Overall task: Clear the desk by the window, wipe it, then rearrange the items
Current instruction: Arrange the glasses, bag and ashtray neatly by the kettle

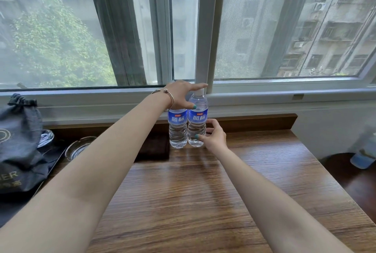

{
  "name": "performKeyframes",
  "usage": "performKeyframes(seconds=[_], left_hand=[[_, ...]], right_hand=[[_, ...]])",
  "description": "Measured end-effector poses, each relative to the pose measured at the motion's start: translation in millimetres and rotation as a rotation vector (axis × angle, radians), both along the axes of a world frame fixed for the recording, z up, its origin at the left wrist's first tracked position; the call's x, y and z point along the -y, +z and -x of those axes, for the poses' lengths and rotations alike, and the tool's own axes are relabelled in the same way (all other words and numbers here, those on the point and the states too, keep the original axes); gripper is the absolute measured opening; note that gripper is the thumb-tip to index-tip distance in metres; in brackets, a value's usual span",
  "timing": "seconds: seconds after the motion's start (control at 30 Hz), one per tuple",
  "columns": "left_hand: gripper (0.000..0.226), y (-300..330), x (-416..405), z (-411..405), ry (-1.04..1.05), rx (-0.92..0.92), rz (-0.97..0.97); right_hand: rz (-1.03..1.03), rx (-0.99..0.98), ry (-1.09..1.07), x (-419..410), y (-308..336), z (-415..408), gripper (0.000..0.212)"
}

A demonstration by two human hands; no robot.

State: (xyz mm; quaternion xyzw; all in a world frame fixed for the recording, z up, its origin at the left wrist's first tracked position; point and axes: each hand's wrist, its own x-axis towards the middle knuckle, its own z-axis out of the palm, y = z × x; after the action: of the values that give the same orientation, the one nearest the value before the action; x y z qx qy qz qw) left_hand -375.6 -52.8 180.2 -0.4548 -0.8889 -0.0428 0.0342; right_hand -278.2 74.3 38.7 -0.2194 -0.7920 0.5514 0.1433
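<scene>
**Two water bottles at the back of the desk**

At far left a dark drawstring bag [19, 136] lies on a black tray [51, 160] beside a glass ashtray [78, 148]. Mid-desk [203, 191], two water bottles stand upright, touching, near the window sill [264, 98]. Left hand [182, 95] curls over the tops of the left bottle [177, 128] and right bottle [197, 118]; right hand [214, 135] holds the right bottle's lower side with curled fingers
</scene>
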Motion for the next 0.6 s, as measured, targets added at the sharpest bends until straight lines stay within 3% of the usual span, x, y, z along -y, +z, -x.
performKeyframes(seconds=[0.6], left_hand=[[0.078, -6.2, 1.2, -2.2, 0.006, -0.105, -0.022]], right_hand=[[0.035, 0.006, -0.004, 6.6, -5.0, 1.4, 0.061]])
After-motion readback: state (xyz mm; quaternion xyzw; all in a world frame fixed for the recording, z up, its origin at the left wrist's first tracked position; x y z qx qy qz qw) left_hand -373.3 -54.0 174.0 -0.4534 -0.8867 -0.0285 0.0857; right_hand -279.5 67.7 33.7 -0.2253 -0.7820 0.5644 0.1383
